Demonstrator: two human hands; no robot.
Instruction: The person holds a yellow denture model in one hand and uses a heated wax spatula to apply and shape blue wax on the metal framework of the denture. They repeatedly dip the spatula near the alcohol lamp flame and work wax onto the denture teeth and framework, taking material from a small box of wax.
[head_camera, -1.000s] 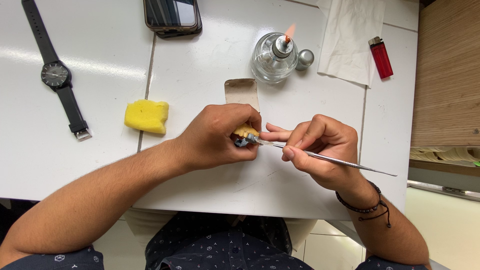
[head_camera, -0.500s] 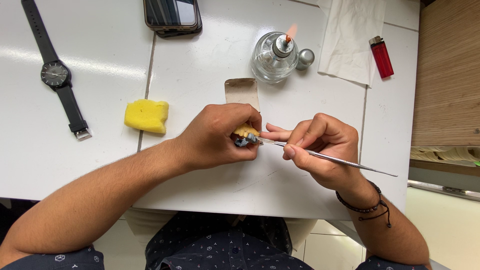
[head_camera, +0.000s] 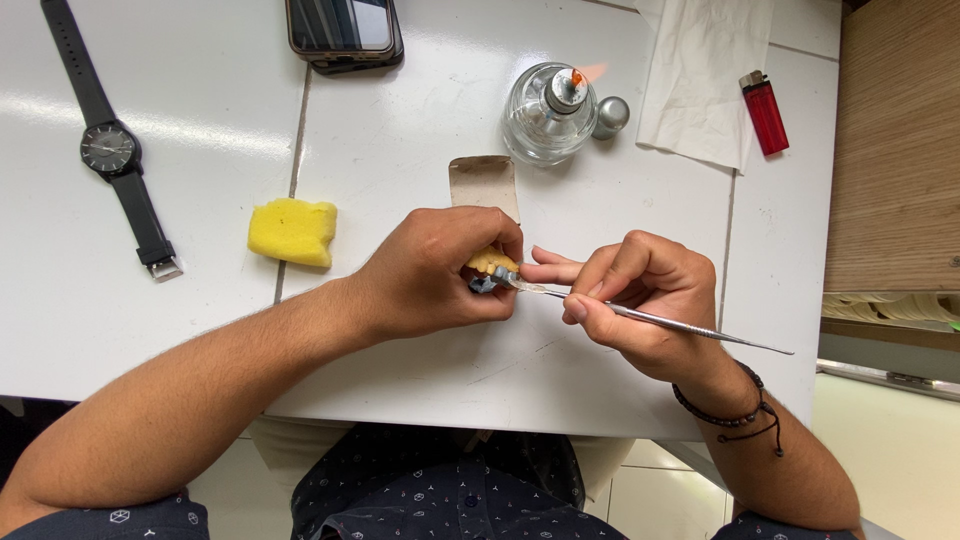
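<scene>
My left hand (head_camera: 440, 272) is closed around a small yellow and blue-grey piece (head_camera: 489, 264), most of it hidden by my fingers. My right hand (head_camera: 640, 300) grips a thin metal tool (head_camera: 690, 328) like a pen. The tool's tip touches the small piece between my two hands. Both hands hover just above the white table (head_camera: 420, 150), near its front edge.
A glass spirit burner (head_camera: 549, 115) with a small flame stands behind my hands, its metal cap (head_camera: 610, 116) beside it. A cardboard piece (head_camera: 483, 183), yellow sponge (head_camera: 292, 231), wristwatch (head_camera: 112, 150), phone (head_camera: 345, 30), tissue (head_camera: 705, 75) and red lighter (head_camera: 764, 112) lie around.
</scene>
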